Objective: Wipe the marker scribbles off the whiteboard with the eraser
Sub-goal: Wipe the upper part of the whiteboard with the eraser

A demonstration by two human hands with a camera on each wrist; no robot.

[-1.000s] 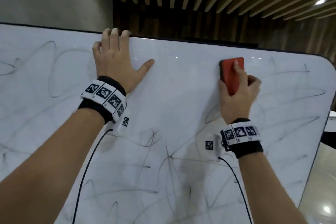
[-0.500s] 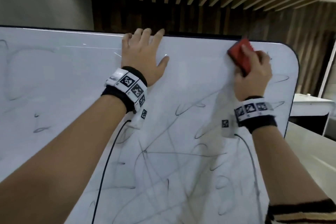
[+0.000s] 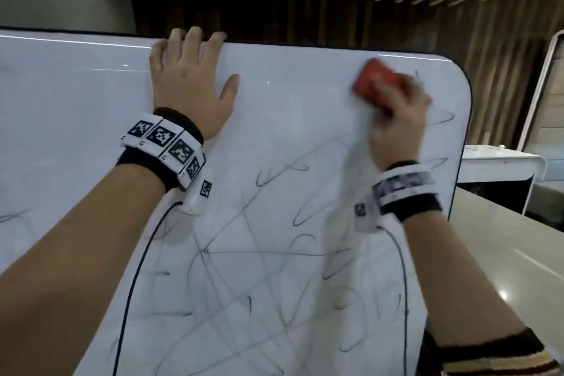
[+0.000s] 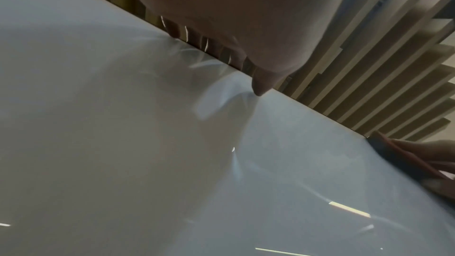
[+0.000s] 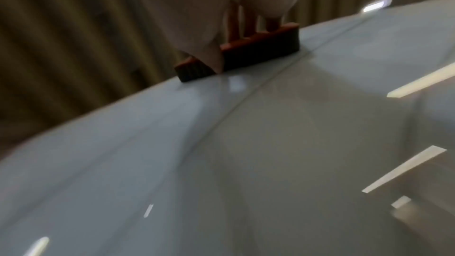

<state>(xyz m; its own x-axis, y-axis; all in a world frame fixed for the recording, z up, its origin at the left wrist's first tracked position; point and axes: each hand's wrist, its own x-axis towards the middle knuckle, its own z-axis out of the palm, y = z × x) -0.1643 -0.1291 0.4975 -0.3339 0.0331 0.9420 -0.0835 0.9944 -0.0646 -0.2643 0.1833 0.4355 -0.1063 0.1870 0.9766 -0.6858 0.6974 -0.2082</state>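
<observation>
A big whiteboard (image 3: 290, 107) fills the head view, its lower half covered in dark marker scribbles (image 3: 244, 253). My right hand (image 3: 396, 119) grips a red eraser (image 3: 377, 85) and presses it flat on the board near the top right corner; both are motion-blurred. The right wrist view shows the eraser (image 5: 258, 52) with its dark pad on the board (image 5: 246, 163) under my fingers. My left hand (image 3: 189, 82) lies flat with spread fingers over the board's top edge. In the left wrist view my thumb tip (image 4: 259, 89) touches the board (image 4: 172, 163) and the eraser (image 4: 403, 161) shows at far right.
Faint scribbles (image 3: 18, 217) remain at the board's left. A few loops (image 3: 439, 119) lie by the right edge. Beyond the board's right side stand a white cabinet (image 3: 500, 168) and a pale counter (image 3: 518, 253). Dark slatted wall (image 3: 305, 9) lies behind.
My right hand has swept the eraser from the board's upper middle toward the top right corner and slightly back down. The view has turned right. My left hand stays planted on the top edge.
</observation>
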